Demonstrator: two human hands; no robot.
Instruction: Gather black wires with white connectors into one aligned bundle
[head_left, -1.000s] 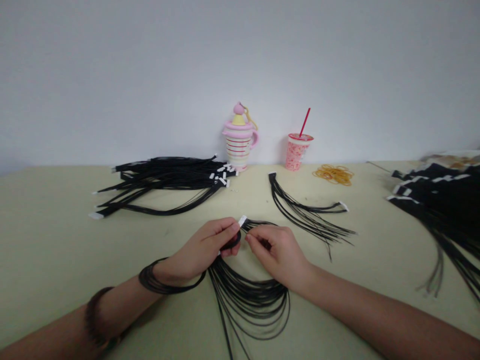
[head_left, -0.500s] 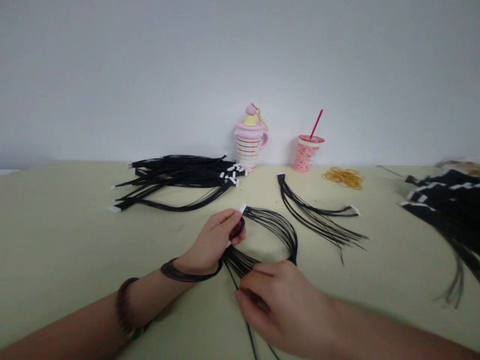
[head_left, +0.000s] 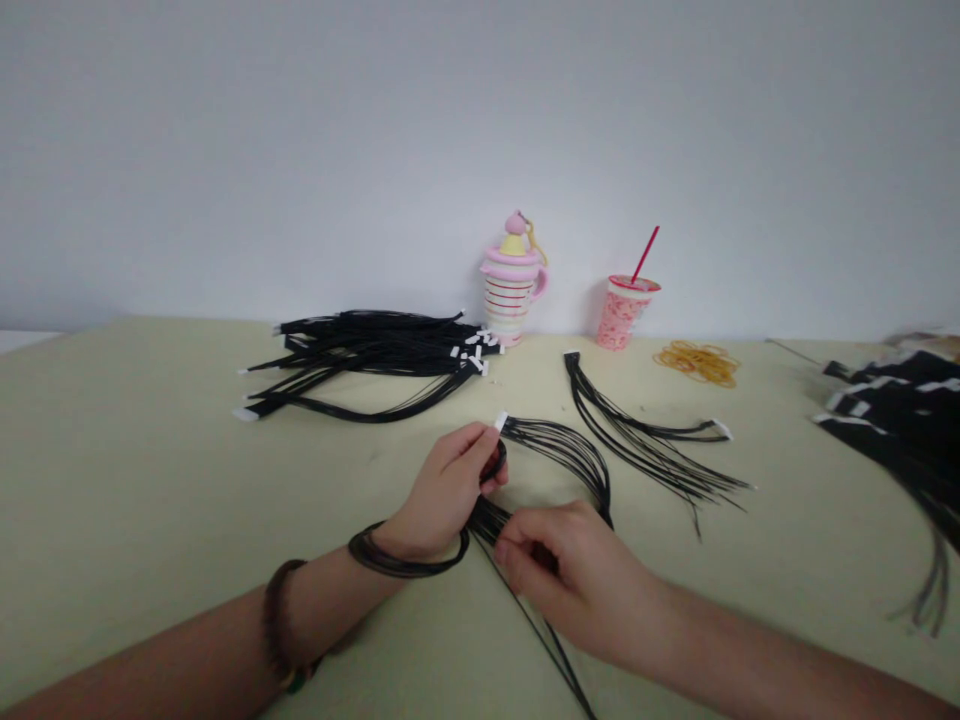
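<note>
My left hand is closed on a black wire bundle near its white connector; the wires loop out to the right and back. Black strands also hang round my left wrist. Close by on the right, my right hand has thumb and forefinger pinched on the lower wires of the bundle. A few loose strands run down past it toward the bottom edge. The ends inside my left palm are hidden.
A pile of black cables lies at the back left. Behind stand a striped pink cup and a red-patterned cup with straw. Rubber bands, another cable and more cables lie to the right.
My right hand has moved up, closer to my left hand, and pinches the wires near it. The whole view has shifted slightly, so objects appear a little further right.
</note>
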